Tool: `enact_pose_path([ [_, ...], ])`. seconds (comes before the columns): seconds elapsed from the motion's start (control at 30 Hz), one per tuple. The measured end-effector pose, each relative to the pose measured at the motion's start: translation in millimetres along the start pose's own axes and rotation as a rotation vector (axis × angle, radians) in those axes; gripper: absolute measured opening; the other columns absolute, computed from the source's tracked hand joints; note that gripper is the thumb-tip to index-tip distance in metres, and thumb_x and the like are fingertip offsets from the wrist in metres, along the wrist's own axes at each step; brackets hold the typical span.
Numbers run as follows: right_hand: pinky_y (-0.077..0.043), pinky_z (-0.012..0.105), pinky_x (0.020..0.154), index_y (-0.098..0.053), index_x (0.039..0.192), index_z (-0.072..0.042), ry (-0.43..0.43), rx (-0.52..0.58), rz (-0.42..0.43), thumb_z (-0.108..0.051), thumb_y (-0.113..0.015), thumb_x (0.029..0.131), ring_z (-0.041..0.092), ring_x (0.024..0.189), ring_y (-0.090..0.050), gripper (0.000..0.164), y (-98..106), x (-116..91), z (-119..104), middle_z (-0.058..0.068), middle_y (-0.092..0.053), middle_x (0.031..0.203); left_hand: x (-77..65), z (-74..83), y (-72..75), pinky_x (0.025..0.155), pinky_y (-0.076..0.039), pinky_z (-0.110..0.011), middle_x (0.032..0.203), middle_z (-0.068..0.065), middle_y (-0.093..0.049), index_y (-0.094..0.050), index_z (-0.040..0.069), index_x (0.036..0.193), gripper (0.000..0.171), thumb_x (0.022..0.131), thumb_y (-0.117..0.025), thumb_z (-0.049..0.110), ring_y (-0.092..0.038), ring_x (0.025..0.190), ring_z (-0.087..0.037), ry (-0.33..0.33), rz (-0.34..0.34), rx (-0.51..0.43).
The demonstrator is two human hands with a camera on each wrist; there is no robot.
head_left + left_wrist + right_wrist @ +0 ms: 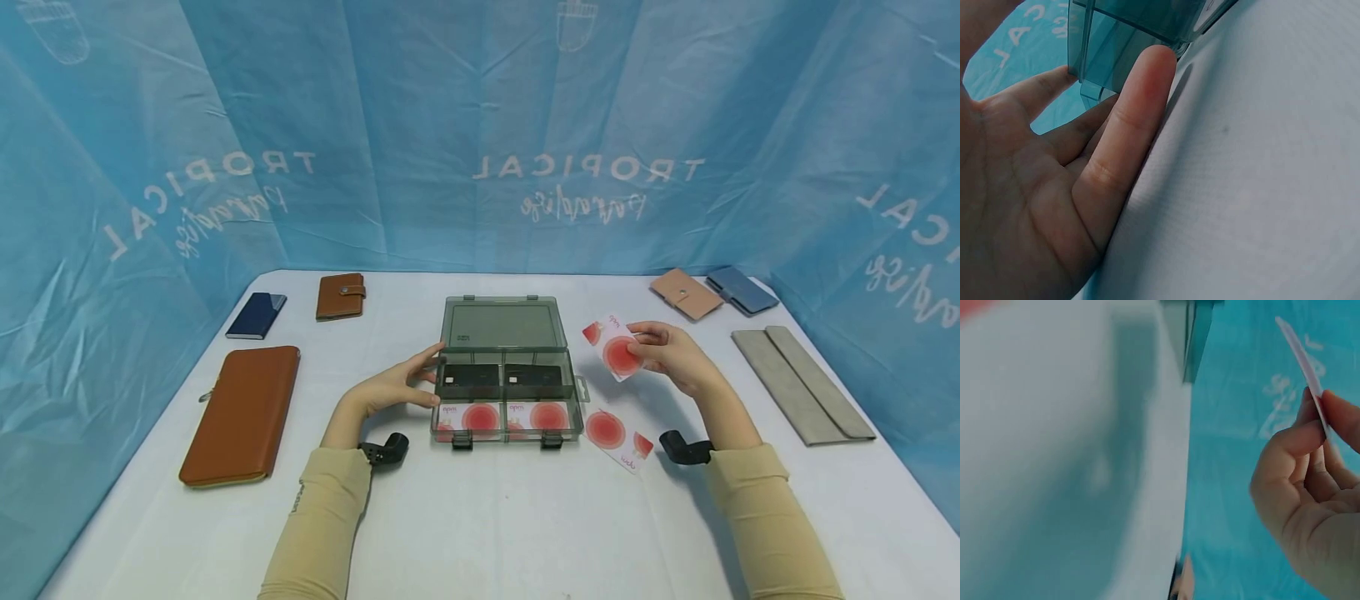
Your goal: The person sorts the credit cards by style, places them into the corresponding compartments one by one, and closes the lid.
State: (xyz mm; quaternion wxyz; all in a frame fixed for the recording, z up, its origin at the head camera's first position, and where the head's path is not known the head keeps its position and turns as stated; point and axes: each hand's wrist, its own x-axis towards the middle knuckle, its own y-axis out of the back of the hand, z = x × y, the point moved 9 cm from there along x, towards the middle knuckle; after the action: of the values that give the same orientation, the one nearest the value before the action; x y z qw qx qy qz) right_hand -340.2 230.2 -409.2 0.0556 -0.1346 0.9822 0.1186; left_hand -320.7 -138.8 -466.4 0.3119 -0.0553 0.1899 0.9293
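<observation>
A dark translucent plastic box [507, 398] sits mid-table with its lid [505, 325] tipped back. Black cards [534, 380] occupy its two rear compartments, and white cards with red circles [548, 416] its two front ones. My left hand [390, 390] touches the box's left side with extended, spread fingers; a fingertip rests against the wall [1116, 53] in the left wrist view. Right of the box, my right hand [672, 354] pinches a white card with red circle [611, 346] between thumb and fingers, above the table. Another such card [618, 440] lies by the box's right front corner.
On the left are a brown zip case [243, 412], a navy notebook [257, 315] and a brown wallet [341, 296]. A tan wallet [685, 293], a blue wallet [741, 290] and a grey folded pouch [802, 383] lie right. A blue curtain [435, 125] encloses the table.
</observation>
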Motion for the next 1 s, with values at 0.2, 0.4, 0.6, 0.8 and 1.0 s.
enact_pose_path([
  [0.2,-0.049,0.022,0.065,-0.045,0.126,0.002,0.031,-0.004,-0.076,-0.018,-0.058,0.092,0.009,0.076,-0.055,0.042,-42.6,9.2,-15.2,0.001,-0.055,0.094,0.0,-0.7,0.1,0.101,-0.022,-0.062,0.153,-0.014,-0.014,-0.007,0.027,0.15,0.097,0.079,-0.072,0.019,-0.031,0.13,-0.033,0.011,0.006,0.005],
  [0.4,-0.049,0.035,0.062,-0.058,0.106,0.001,0.121,-0.179,-0.128,-0.019,-0.062,0.089,0.022,0.065,-0.057,0.026,-98.8,11.5,-41.8,0.008,-0.063,0.081,-0.2,-1.2,0.3,0.101,-0.021,-0.062,0.153,-0.014,-0.014,-0.007,0.026,0.15,0.097,0.079,-0.072,0.019,-0.032,0.13,-0.033,0.008,0.0,-0.004],
  [0.6,-0.052,0.037,0.07,-0.066,0.108,-0.005,0.178,-0.386,-0.223,-0.008,-0.058,0.091,0.018,0.072,-0.06,0.019,-157.3,6.1,-57.6,0.009,-0.063,0.097,-0.7,1.0,-0.5,0.101,-0.02,-0.062,0.152,-0.014,-0.014,-0.006,0.025,0.151,0.098,0.079,-0.072,0.019,-0.034,0.129,-0.032,-0.006,-0.011,-0.019],
  [0.8,-0.047,0.025,0.061,-0.069,0.104,-0.011,0.247,-0.629,-0.24,-0.007,-0.061,0.088,0.011,0.067,-0.056,0.018,-197.1,4.4,-55.8,0.002,-0.063,0.095,-0.5,2.0,-0.3,0.101,-0.021,-0.062,0.153,-0.014,-0.014,-0.007,0.025,0.15,0.097,0.079,-0.073,0.02,-0.033,0.129,-0.033,-0.006,-0.007,-0.015],
  [1.0,-0.047,0.027,0.067,-0.068,0.093,-0.017,0.292,-0.711,-0.241,-0.012,-0.065,0.086,0.007,0.073,-0.057,0.009,-213.4,4.8,-47.8,-0.007,-0.064,0.083,-0.4,1.7,-1.1,0.101,-0.022,-0.062,0.153,-0.014,-0.014,-0.006,0.025,0.15,0.098,0.079,-0.072,0.022,-0.032,0.13,-0.033,0.0,-0.011,-0.009],
])
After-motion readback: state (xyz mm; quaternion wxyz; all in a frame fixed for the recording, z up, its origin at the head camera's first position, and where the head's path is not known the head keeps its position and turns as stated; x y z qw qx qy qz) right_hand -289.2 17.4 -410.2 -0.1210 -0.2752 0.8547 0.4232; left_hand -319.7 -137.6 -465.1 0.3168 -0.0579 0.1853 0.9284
